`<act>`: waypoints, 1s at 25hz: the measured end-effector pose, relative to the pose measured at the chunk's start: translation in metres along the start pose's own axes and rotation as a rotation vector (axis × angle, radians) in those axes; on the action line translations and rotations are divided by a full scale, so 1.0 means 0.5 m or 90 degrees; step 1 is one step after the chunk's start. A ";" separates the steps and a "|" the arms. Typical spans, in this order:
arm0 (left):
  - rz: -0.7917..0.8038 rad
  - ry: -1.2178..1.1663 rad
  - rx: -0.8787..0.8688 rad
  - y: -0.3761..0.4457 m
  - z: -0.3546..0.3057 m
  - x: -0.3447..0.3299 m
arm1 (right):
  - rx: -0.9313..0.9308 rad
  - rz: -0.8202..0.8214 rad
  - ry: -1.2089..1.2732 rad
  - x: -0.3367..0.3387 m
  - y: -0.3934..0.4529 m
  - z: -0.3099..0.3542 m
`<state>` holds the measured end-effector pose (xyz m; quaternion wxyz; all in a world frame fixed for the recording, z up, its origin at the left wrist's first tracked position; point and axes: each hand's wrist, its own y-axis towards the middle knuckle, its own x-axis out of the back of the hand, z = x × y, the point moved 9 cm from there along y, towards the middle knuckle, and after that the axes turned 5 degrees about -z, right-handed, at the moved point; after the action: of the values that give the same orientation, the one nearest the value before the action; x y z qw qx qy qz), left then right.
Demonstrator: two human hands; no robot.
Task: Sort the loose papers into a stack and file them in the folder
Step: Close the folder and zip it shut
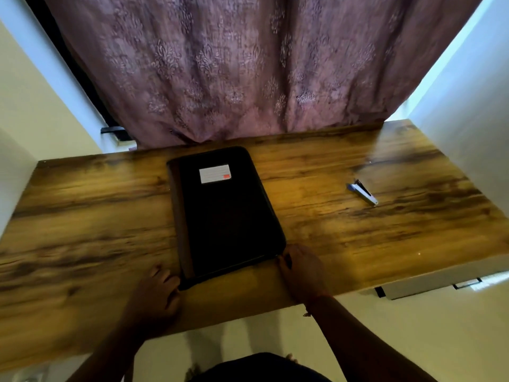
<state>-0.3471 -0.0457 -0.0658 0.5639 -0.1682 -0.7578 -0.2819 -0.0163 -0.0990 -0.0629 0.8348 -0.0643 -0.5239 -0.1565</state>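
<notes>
Closed folder frame centre on table; left hand, right hand grasp near corners; stapler well apart, right.

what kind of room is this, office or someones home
Most likely a home room with a desk, not an office. A patterned mauve curtain hangs behind a wood-grain table set between plain walls; a closed black folder and a small stapler lie on it.

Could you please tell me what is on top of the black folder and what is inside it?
On the closed folder sits only a white label with a red mark. Its inside is hidden by the cover, so any papers cannot be seen.
</notes>
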 end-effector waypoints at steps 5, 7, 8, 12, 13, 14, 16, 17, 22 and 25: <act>-0.099 -0.041 0.283 0.007 -0.002 0.030 | 0.120 0.051 -0.006 -0.002 0.026 -0.003; -0.149 -0.001 0.319 0.039 -0.040 0.049 | 0.147 0.037 -0.012 -0.008 0.023 -0.001; -0.143 0.030 0.299 0.066 -0.072 0.049 | 0.158 0.027 -0.013 -0.008 0.023 -0.002; 0.053 0.102 0.218 0.169 -0.162 -0.030 | 0.157 0.036 -0.010 -0.017 0.024 -0.003; 0.104 0.119 0.199 0.185 -0.182 -0.057 | 0.157 0.034 -0.008 -0.016 0.023 -0.002; 0.143 0.135 0.175 0.198 -0.204 -0.078 | 0.160 0.029 -0.005 -0.012 0.023 0.002; 0.184 0.165 0.113 0.221 -0.239 -0.103 | 0.172 0.011 0.003 -0.005 0.021 0.003; 0.193 0.186 0.079 0.229 -0.250 -0.108 | 0.175 0.009 0.009 -0.002 0.022 0.002; 0.187 0.195 0.009 0.219 -0.257 -0.130 | 0.178 -0.002 0.045 0.010 0.029 -0.003; 0.200 0.171 0.005 0.222 -0.260 -0.137 | 0.123 -0.001 0.049 0.003 0.023 -0.009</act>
<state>-0.1634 -0.0344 -0.0778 0.6975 -0.2428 -0.6414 -0.2076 -0.0080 -0.0896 -0.0629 0.8564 0.0231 -0.5042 -0.1084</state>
